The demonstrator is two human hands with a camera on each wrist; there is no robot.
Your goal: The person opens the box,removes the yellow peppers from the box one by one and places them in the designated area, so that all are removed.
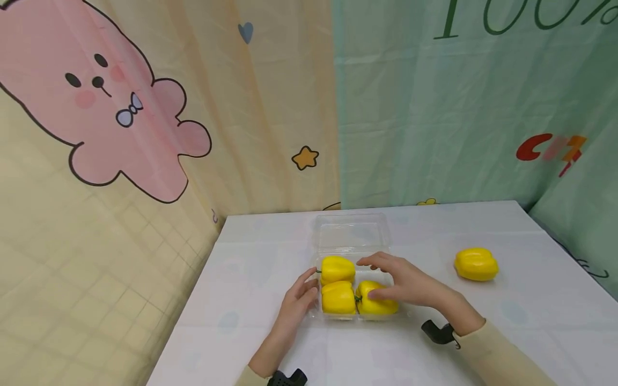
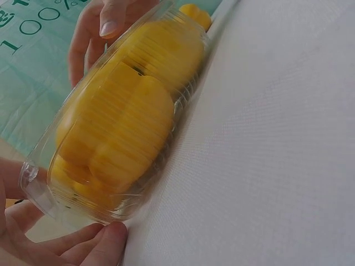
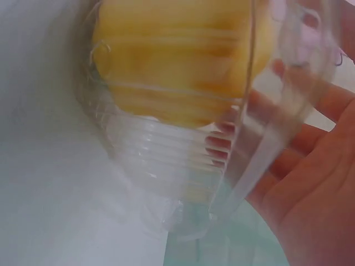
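A clear plastic clamshell box (image 1: 354,318) holds three yellow bell peppers: one at back left (image 1: 338,269), one at front left (image 1: 338,298), one at front right (image 1: 379,299). Its lid (image 1: 352,234) is folded back, away from the person. My left hand (image 1: 298,300) rests at the box's left side, fingers loosely bent by the rim. Over the right side reaches my right hand (image 1: 401,279), fingers extended above the back right space, thumb over the front right pepper. The right wrist view shows these fingers (image 3: 310,138) behind the clear wall, with no pepper in their grasp.
Another yellow bell pepper (image 1: 476,264) lies on the white-covered table (image 1: 483,236), to the right of the box. Printed curtains (image 1: 410,107) hang behind the table. A black wrist mount (image 1: 438,332) sits on the right wrist, another (image 1: 288,378) on the left.
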